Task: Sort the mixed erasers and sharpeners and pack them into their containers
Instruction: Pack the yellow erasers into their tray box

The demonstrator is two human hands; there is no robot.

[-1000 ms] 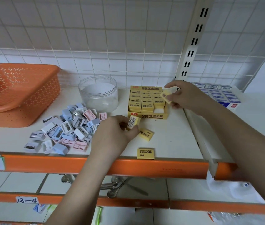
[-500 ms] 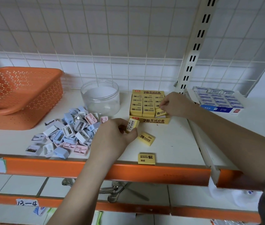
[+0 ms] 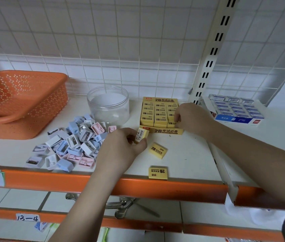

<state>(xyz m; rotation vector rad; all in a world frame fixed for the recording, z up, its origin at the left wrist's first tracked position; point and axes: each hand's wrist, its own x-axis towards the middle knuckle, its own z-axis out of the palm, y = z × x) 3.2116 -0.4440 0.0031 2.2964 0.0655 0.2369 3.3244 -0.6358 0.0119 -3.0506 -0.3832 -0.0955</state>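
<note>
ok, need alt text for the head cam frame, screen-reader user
At a shelf, a person's left hand holds a yellow eraser while the right hand reaches into a yellow eraser box. Pastel sharpeners lie piled before a clear jar; two loose erasers lie nearby.

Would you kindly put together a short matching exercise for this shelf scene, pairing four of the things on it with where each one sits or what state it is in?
Things:
1. Orange perforated plastic basket
2. Clear round plastic jar
3. Yellow eraser with the barcode side showing
4. Yellow cardboard display box of erasers

Places or states:
A. Pinched in the left hand
B. Far left of the shelf
C. Under the fingers of the right hand
D. Behind the heap of pastel sharpeners, lid off

Pairs: 1-B, 2-D, 3-A, 4-C
</note>
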